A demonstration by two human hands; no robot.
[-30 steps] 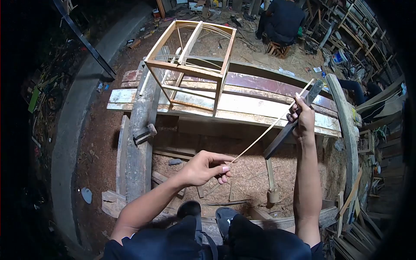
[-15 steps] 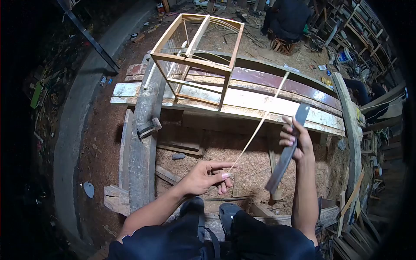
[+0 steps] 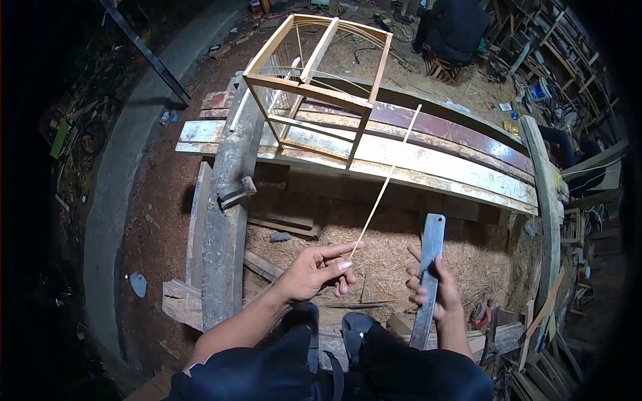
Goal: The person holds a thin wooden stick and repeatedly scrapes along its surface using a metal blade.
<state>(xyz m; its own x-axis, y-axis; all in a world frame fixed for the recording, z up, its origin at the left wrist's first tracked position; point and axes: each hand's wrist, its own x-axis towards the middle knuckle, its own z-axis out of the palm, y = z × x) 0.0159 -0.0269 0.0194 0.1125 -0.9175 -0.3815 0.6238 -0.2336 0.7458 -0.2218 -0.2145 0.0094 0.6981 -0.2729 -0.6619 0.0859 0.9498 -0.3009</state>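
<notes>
My left hand [image 3: 317,273] pinches the lower end of a thin pale stick [image 3: 382,190], which slants up over the bench. Lower right, my right hand [image 3: 435,287] is closed around a flat dark metal bar [image 3: 433,244] with a small hole near its top end. The bar stands nearly upright in the picture, apart from the stick. A wooden frame box [image 3: 309,89] with thin rods on one side and curved strips at its top rests on the bench planks [image 3: 441,165], beyond my left hand.
A thick beam [image 3: 224,260] runs along the left, with a small dark block [image 3: 237,192] on it. Another post [image 3: 545,200] stands at the right. A person in dark clothes [image 3: 458,30] sits at the back. Wood shavings [image 3: 388,267] cover the ground.
My right hand has come off the stick and moved down toward me with the metal bar, which has turned more upright. The stick's far end has swung left; my left hand still pinches it.
</notes>
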